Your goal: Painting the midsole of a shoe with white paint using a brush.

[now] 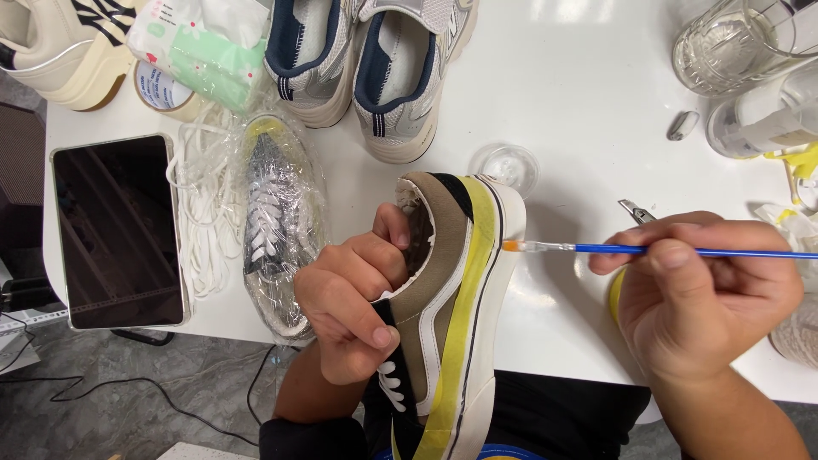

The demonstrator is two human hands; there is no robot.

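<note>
My left hand [354, 302] grips a brown low-top sneaker [447, 281] by its collar, fingers tucked inside the opening, with the sole turned to the right. A band of yellow tape [467, 290] runs along the upper just above the white sole. My right hand [703, 294] holds a thin blue-handled paintbrush [648, 250] level, and its orange bristle tip touches the white sole edge near the heel.
A white table [579, 94] carries a pair of grey running shoes [375, 60], a plastic-wrapped shoe [277, 230], loose white laces [200, 213], a dark tablet [115, 230], a small clear dish [504, 166], glass jars [733, 47], a tape roll [162, 89] and a tissue pack [204, 51].
</note>
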